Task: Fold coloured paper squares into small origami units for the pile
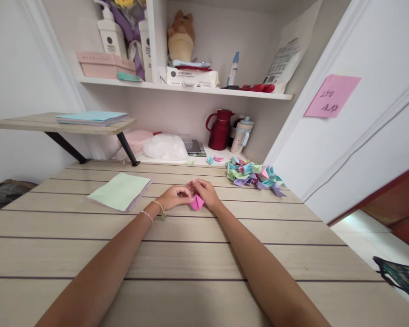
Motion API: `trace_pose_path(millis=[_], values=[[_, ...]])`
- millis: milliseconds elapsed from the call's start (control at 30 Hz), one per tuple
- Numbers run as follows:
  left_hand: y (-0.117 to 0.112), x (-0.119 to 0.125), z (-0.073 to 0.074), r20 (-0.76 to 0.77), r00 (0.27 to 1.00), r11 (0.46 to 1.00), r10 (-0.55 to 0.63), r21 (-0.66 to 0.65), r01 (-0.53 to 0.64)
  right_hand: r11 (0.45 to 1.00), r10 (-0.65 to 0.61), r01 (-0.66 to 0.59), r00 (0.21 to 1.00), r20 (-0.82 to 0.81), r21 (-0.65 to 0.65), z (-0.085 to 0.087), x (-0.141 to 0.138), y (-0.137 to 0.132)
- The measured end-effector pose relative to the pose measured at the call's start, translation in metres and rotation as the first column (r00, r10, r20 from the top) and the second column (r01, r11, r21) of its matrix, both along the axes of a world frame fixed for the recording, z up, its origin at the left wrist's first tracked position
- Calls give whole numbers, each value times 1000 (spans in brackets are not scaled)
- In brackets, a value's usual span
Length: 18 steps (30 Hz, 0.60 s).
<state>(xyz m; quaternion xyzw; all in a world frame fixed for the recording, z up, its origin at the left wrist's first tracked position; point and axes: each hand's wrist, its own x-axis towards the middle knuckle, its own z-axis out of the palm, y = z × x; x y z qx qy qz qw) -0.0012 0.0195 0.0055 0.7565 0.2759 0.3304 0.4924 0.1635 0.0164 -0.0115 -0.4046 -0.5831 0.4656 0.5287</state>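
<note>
A small piece of folded pink paper is held between my two hands, a little above or on the middle of the wooden table. My left hand pinches its left side between thumb and fingers. On the other side, my right hand has its fingers closed around the paper's upper right part, which hides some of it. Creases and a pointed shape show on the visible pink part. To the left lies a stack of light green paper squares. Farther right sits a heap of folded paper pieces in several colours.
Behind the table stand a red thermos jug, a pale cup and a clear plastic bag. A raised wooden shelf at left carries blue paper. A pink note hangs on the right wall.
</note>
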Motion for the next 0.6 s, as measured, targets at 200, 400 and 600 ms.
trace_pose_path(millis=[200, 400, 600], values=[[11, -3, -6, 296, 905, 917, 306, -348, -197, 999, -2, 6, 997, -74, 54, 3, 2, -2], [14, -3, -8, 324, 875, 880, 361, -428, -204, 989, 46, -54, 997, 58, 139, 5, 2, -6], [16, -3, -9, 319, 870, 879, 375, -422, -224, 986, 104, -109, 993, 46, 125, 4, 3, -5]])
